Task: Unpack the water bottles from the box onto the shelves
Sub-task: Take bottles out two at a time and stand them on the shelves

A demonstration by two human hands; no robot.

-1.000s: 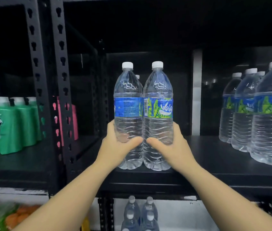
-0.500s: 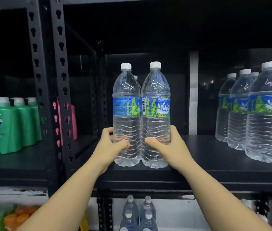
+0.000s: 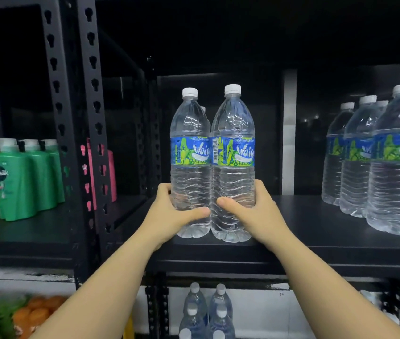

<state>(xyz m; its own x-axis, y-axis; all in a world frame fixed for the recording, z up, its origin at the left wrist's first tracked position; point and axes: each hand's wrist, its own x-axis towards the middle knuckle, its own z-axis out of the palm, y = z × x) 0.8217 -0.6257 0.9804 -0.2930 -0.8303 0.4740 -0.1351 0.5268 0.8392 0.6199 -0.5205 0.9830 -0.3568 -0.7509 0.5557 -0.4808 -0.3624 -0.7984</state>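
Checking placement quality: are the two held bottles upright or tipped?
Upright: left bottle and right bottle stand caps-up, bases on the shelf.

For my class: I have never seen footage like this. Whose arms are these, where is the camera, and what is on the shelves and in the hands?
The camera sits on a person's head, looking forward and down, so the arms are their own. The left hand grips one water bottle; the right hand grips a second bottle beside it. Both stand upright near the front edge of a black shelf. More water bottles stand at the right, others on a lower level. Green bottles fill the left-hand shelf.
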